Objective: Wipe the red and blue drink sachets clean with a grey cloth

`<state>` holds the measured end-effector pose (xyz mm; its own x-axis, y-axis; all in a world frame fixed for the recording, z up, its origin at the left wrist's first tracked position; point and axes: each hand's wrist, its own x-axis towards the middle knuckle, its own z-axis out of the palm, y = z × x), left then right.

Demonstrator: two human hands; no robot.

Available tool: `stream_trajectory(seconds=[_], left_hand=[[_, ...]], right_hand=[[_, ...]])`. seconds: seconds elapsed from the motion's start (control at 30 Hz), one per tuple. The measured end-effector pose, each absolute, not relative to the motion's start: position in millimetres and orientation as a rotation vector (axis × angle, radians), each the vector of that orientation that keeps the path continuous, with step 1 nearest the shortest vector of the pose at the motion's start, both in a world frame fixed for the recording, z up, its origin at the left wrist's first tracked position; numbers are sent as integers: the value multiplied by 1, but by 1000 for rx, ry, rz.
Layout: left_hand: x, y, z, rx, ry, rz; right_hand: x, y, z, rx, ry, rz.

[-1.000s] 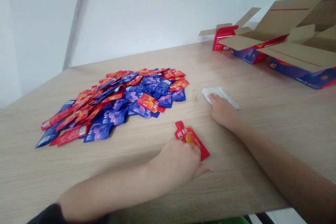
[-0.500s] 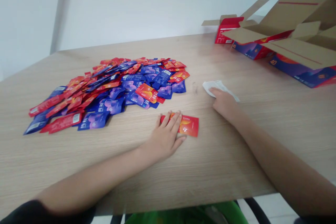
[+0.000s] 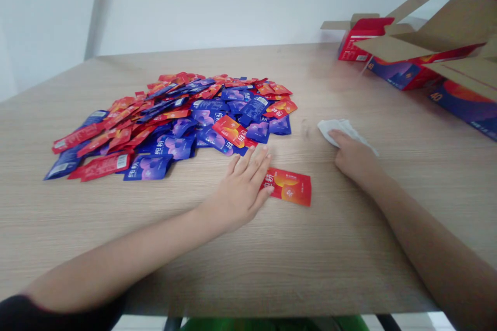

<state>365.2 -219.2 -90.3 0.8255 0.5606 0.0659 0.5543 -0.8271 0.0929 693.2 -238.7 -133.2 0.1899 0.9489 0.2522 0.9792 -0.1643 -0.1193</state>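
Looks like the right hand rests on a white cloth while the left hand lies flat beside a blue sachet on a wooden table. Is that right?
No: the sachet beside the left hand is red and orange, not blue, as the head view shows. The right hand does rest on the white cloth, on the wooden table.

Counting in view: 1 left hand (image 3: 240,191), 1 right hand (image 3: 353,160), 1 loose red sachet (image 3: 289,186), 1 white cloth (image 3: 341,131), 3 opened cartons (image 3: 404,75), 1 heap of red and blue sachets (image 3: 174,134), too many to tally.
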Motion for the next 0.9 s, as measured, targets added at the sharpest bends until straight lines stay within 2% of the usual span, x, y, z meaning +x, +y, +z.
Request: stream_trajectory(seconds=[0.17, 0.33, 0.5, 0.6, 0.73, 0.9], left_hand=[[343, -229, -108, 2958, 771, -29], [338, -231, -116, 2940, 761, 8], [340, -229, -112, 2877, 774, 121], [343, -229, -108, 2856, 788, 184], [348, -232, -103, 2864, 810, 208], [349, -241, -100, 2987, 799, 161]], right_hand=[[692, -236, -135, -2248, -1858, -202], [684, -236, -124, -2336, -1821, -190], [644, -253, -89, -2579, -1630, -235], [600, -274, -77, -2427, -1721, -350], [539, -296, -87, -1921, -2181, -238], [507, -298, -91, -1856, -2319, -276]])
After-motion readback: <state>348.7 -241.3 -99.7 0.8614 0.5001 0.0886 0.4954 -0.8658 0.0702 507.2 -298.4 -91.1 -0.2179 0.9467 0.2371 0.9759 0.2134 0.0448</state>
